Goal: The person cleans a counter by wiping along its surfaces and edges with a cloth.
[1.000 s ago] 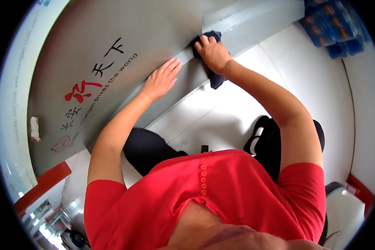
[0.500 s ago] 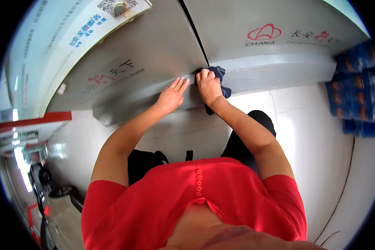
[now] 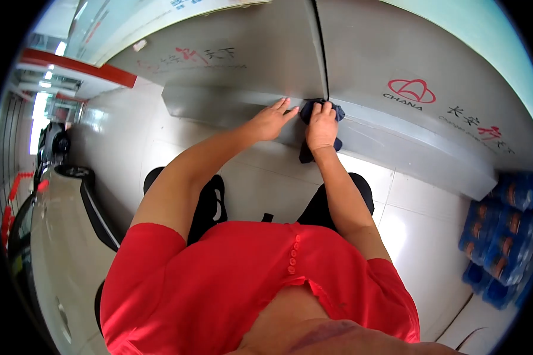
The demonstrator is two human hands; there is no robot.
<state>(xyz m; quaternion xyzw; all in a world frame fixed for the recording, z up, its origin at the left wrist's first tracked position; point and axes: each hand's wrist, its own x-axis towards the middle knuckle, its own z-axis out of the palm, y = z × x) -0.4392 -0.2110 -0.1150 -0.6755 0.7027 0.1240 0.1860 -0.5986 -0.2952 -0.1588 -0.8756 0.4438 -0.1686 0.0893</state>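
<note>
A dark blue cloth (image 3: 306, 152) lies bunched on the ledge at the foot of the grey panels, where a dark vertical seam meets it. My right hand (image 3: 321, 125) presses on the cloth with curled fingers and covers part of it. Just left of the cloth, my left hand (image 3: 272, 120) rests on the grey ledge (image 3: 219, 102) with its fingers apart and nothing in it. Above the ledge stand the left grey panel (image 3: 266, 53) with red and black characters and the right grey panel (image 3: 367, 47) with a red CHANA logo.
Blue plastic-wrapped bottle packs (image 3: 497, 236) are stacked at the right. A pale car (image 3: 71, 236) stands at the left. My bent knees are above the white tiled floor (image 3: 397, 236). A red-edged partition (image 3: 77, 68) is at the upper left.
The view has swung, bringing more of the right panel and the car into sight. My right hand stays on the cloth by the seam; my left hand's fingers have spread more.
</note>
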